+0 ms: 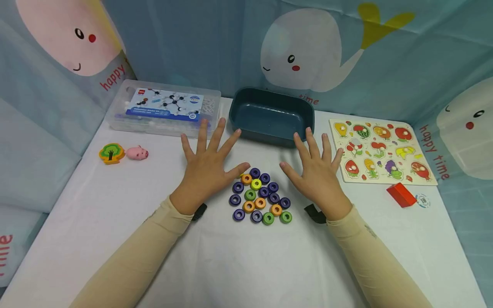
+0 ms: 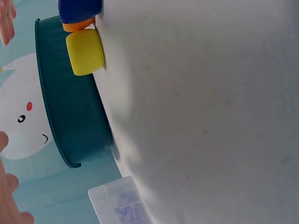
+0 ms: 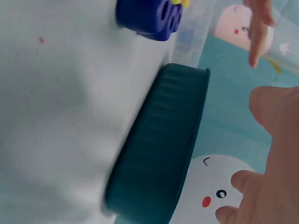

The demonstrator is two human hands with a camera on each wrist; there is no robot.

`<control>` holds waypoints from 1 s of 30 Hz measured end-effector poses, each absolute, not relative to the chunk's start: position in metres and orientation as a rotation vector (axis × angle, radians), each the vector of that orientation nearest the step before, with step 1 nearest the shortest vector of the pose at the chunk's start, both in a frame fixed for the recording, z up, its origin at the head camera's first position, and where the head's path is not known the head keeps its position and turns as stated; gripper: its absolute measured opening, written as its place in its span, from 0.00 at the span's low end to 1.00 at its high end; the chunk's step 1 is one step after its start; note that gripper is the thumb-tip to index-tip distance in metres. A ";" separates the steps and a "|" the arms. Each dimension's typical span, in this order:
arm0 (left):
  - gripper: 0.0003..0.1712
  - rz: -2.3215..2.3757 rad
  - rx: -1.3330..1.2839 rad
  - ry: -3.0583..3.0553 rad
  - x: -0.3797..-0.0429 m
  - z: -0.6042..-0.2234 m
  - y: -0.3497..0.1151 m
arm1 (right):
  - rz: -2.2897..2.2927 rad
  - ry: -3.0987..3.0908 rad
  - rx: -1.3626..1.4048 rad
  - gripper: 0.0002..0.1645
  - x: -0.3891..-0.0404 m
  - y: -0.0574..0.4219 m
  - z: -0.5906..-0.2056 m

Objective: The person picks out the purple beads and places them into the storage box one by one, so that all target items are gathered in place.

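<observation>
My left hand (image 1: 208,169) is held with its fingers spread, its thumb tip overlapping the upper left of a cluster of ring-shaped beads in the head view. Spread in the same way, my right hand (image 1: 320,177) is to the right of them. Neither hand holds anything. The cluster mixes purple beads (image 1: 239,218), orange beads (image 1: 260,207), green beads (image 1: 286,221) and yellow beads (image 1: 256,188). A yellow bead (image 2: 85,52) shows near the dark teal bin (image 2: 70,107) in the left wrist view. Purple beads (image 3: 140,18) appear at the top of the right wrist view.
Behind the hands stands the teal bin (image 1: 265,135). A clear molecular model kit box (image 1: 163,105) is at the back left, with a tree piece (image 1: 111,153) and a pink pig (image 1: 136,153) before it. Rightward are a fruit puzzle board (image 1: 366,147), a red block (image 1: 400,195) and a round disc (image 1: 423,200).
</observation>
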State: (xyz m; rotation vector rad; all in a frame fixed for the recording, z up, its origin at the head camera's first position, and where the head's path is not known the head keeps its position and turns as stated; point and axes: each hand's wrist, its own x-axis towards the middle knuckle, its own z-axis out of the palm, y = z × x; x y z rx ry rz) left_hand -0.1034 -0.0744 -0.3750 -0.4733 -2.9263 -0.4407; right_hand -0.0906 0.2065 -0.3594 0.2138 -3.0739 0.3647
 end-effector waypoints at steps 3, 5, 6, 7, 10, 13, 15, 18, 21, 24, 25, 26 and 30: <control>0.52 -0.450 -0.483 -2.924 -0.104 -0.374 -0.073 | 0.373 -3.069 0.225 0.52 -0.090 0.208 -0.361; 0.52 -0.451 -0.488 -2.927 -0.104 -0.373 -0.072 | 0.378 -3.061 0.236 0.51 -0.089 0.210 -0.362; 0.52 -0.450 -0.489 -2.927 -0.104 -0.372 -0.072 | 0.378 -3.058 0.239 0.51 -0.088 0.211 -0.363; 0.53 -0.450 -0.488 -2.928 -0.105 -0.371 -0.072 | 0.384 -3.056 0.243 0.50 -0.088 0.212 -0.363; 0.53 -0.444 -0.484 -2.930 -0.106 -0.370 -0.071 | 0.382 -3.049 0.233 0.50 -0.086 0.214 -0.363; 0.53 -0.448 -0.492 -2.922 -0.107 -0.371 -0.070 | 0.388 -3.043 0.232 0.50 -0.085 0.215 -0.362; 0.53 -0.460 -0.508 -2.915 -0.108 -0.371 -0.069 | 0.394 -3.041 0.237 0.50 -0.084 0.217 -0.362; 0.53 -0.481 -0.540 -2.903 -0.111 -0.372 -0.067 | 0.408 -3.045 0.256 0.50 -0.081 0.218 -0.363; 0.52 -0.495 -0.562 -2.879 -0.117 -0.372 -0.065 | 0.421 -3.048 0.267 0.49 -0.075 0.219 -0.363; 0.51 -0.529 -0.568 -2.860 -0.125 -0.369 -0.063 | 0.443 -3.043 0.276 0.48 -0.069 0.220 -0.363; 0.50 -0.549 -0.568 -2.858 -0.129 -0.367 -0.062 | 0.452 -3.045 0.279 0.48 -0.067 0.220 -0.363; 0.47 -0.576 -0.571 -2.855 -0.132 -0.366 -0.061 | 0.462 -3.045 0.289 0.48 -0.064 0.220 -0.364; 0.34 -0.690 -0.585 -2.845 -0.146 -0.357 -0.055 | 0.496 -3.052 0.375 0.45 -0.050 0.220 -0.367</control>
